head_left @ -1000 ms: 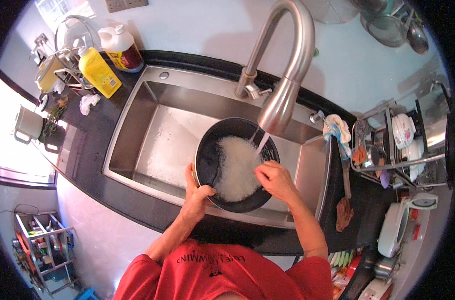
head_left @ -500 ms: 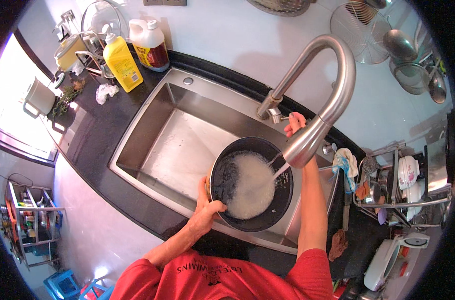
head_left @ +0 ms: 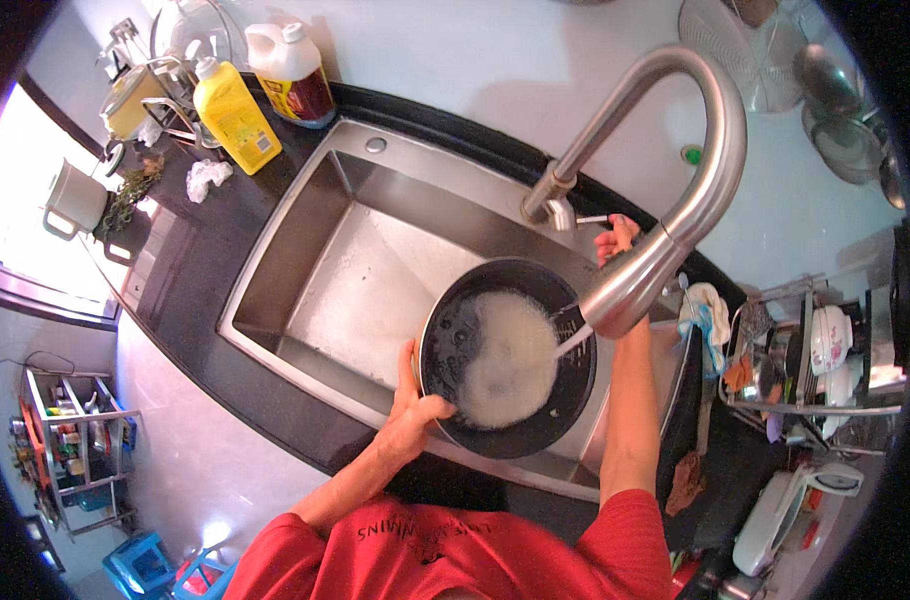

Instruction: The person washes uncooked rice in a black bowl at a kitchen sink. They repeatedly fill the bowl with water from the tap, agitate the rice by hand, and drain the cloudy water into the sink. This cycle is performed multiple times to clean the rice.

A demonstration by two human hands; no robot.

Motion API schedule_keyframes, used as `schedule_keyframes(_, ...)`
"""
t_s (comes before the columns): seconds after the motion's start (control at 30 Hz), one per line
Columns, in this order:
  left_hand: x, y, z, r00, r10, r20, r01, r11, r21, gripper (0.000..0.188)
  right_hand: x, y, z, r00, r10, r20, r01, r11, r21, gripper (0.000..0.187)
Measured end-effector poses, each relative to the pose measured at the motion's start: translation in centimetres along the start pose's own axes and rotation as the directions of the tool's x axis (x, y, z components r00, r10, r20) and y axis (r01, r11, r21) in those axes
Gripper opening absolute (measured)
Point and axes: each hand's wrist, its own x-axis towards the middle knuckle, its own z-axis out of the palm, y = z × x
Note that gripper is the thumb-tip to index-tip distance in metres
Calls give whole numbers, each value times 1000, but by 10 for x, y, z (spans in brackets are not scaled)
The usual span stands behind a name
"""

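Observation:
My left hand [head_left: 415, 408] grips the left side of a dark, round cooking pot [head_left: 565, 405], thumb over the rim and fingers round the outside. The pot is tilted a little over the sink [head_left: 340, 300]. Inside lies whitish rice [head_left: 510, 370] in cloudy water. A stream of water runs into the pot from the spout of the tall brushed-metal faucet [head_left: 730, 120]. Behind that spout, my right hand [head_left: 618, 237] holds the end of the thin faucet lever [head_left: 590, 219] with its fingers; the spout hides part of the hand and wrist.
A yellow bottle [head_left: 237, 118] and a white jug with dark liquid [head_left: 293, 75] stand behind the sink's left end. White crumpled tissue [head_left: 208, 180] lies nearby. On the right are a dish rack [head_left: 815, 408] and hanging cloths [head_left: 707, 312]. Strainers and ladles [head_left: 825, 78] hang on the wall.
My view has shifted slightly. The whitish rice has spread differently in the pot, with bubbles at its left. Water still runs, and both hands keep their holds.

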Motion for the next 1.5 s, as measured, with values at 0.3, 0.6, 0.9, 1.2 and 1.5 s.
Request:
schedule_keyframes(0.3,0,-5,3,999,41,-4,-41,999,13,102,-149,-41,1,454,-398,797,788,-238,-567,17)
schedule_keyframes(0.6,0,-11,0,998,27,58,-29,999,27,102,-218,-37,-3,439,474,763,815,149,-561,33)
schedule_keyframes(0.9,-2,-21,-3,993,48,109,-45,999,-30,89,-182,3,28,799,19,602,538,425,-728,16)
schedule_keyframes(1.2,-4,-15,1,993,45,108,-42,999,-25,93,-191,31,39,889,83,451,422,235,-875,18)
schedule_keyframes(1.5,0,-30,-15,989,-72,127,80,995,-65,85,-209,3,103,429,67,901,897,88,-434,28)
